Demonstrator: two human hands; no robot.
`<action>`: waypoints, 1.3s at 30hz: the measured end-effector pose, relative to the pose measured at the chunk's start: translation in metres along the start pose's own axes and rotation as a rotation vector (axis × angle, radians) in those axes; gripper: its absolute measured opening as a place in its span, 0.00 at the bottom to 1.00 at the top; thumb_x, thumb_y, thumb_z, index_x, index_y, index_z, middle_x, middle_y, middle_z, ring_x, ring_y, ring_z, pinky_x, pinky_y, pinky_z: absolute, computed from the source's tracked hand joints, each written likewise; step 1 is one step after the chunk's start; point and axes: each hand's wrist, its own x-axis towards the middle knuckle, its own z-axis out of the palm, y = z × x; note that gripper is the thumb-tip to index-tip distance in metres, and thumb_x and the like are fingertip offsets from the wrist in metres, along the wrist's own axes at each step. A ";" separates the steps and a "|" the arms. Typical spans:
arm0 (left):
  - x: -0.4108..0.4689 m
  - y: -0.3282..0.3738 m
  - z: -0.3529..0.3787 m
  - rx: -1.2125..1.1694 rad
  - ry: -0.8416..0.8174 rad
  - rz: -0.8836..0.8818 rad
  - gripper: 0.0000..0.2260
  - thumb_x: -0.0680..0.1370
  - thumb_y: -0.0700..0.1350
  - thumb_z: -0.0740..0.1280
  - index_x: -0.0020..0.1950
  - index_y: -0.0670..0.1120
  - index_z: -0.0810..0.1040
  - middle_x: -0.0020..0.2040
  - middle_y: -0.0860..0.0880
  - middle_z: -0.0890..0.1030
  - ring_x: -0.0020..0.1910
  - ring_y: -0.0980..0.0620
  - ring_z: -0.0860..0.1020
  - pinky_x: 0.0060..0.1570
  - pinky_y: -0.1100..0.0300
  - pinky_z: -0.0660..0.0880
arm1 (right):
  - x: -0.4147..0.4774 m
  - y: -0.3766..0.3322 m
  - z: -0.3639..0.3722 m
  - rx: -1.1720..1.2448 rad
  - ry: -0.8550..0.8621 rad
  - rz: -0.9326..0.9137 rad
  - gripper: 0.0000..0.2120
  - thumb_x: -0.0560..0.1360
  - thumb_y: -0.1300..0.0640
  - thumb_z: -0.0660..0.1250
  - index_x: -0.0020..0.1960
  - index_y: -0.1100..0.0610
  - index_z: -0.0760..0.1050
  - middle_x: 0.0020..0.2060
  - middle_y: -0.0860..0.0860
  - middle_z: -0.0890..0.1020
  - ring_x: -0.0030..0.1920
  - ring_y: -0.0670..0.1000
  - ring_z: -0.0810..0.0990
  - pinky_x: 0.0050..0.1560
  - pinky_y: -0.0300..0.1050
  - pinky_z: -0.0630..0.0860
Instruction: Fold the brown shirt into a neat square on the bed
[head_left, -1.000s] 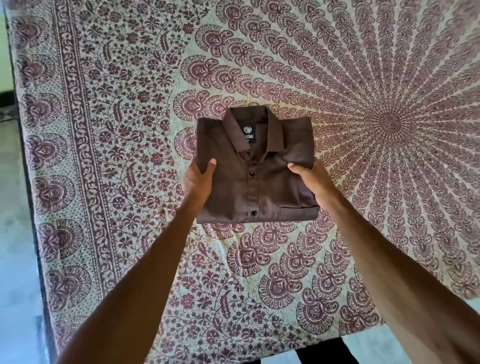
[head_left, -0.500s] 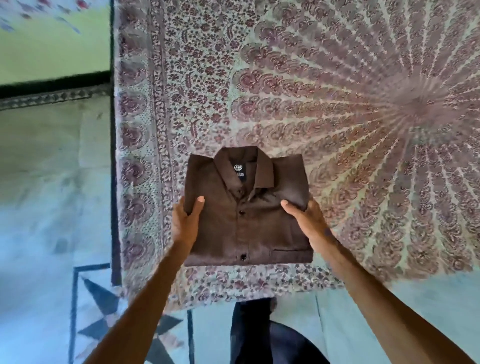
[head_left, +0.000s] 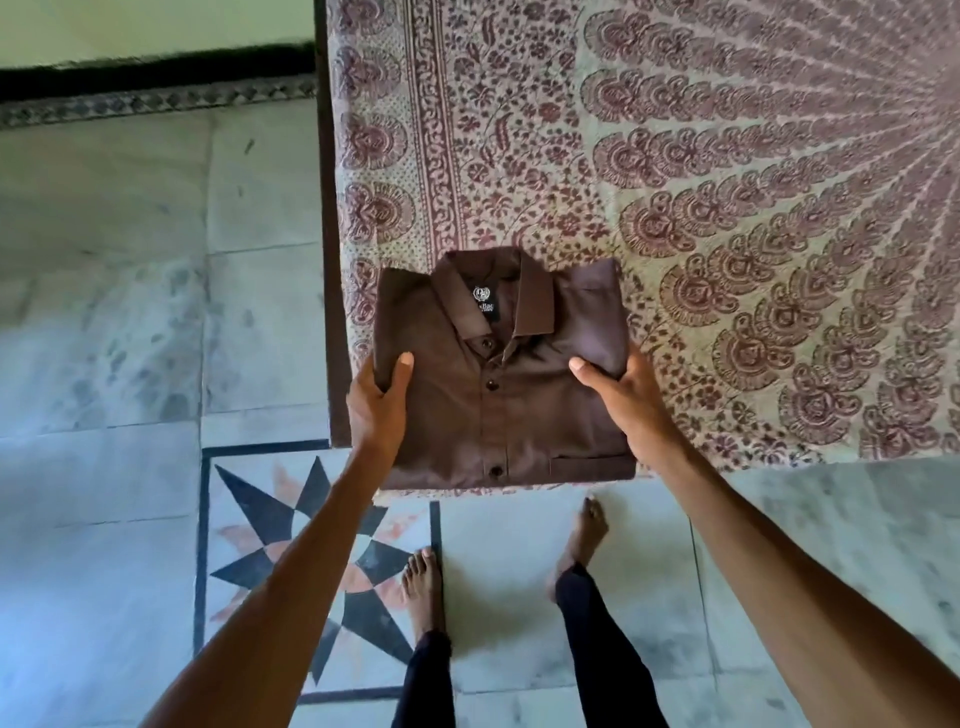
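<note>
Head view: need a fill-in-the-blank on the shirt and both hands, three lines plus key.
1. The left hand grips the brown shirt with its ____ on top of the fabric.
2. The right hand holds the side nearer the shirt's chest ____.
3. The person's two bare ____ stand on the tiled floor.
Missing words: thumb; pocket; feet.

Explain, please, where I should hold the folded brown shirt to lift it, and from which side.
Grip the brown shirt at its two side edges near mid-length, one hand from each side, thumb on top, as the left hand and right hand do. It is a flat stack of layers; held only by the collar or one corner, the folds would probably open.
</note>
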 end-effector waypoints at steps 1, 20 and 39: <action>0.003 -0.011 -0.004 0.013 -0.020 -0.001 0.21 0.78 0.56 0.64 0.66 0.47 0.74 0.58 0.46 0.80 0.53 0.46 0.78 0.52 0.60 0.73 | -0.003 0.004 0.007 -0.047 0.007 -0.016 0.15 0.72 0.61 0.74 0.58 0.55 0.75 0.47 0.45 0.83 0.46 0.37 0.82 0.46 0.32 0.76; 0.041 -0.056 0.019 0.814 -0.065 0.577 0.34 0.78 0.66 0.50 0.79 0.48 0.51 0.80 0.48 0.50 0.79 0.46 0.47 0.76 0.42 0.45 | 0.021 0.046 0.053 -1.198 0.032 -0.298 0.35 0.77 0.32 0.45 0.79 0.46 0.48 0.79 0.53 0.48 0.78 0.60 0.49 0.73 0.66 0.53; -0.050 -0.071 0.003 0.778 -0.204 0.612 0.34 0.78 0.63 0.56 0.78 0.46 0.55 0.78 0.44 0.56 0.77 0.44 0.53 0.76 0.48 0.50 | -0.075 0.060 0.046 -1.123 0.051 -0.244 0.34 0.78 0.33 0.47 0.79 0.49 0.50 0.78 0.57 0.51 0.78 0.59 0.50 0.75 0.63 0.52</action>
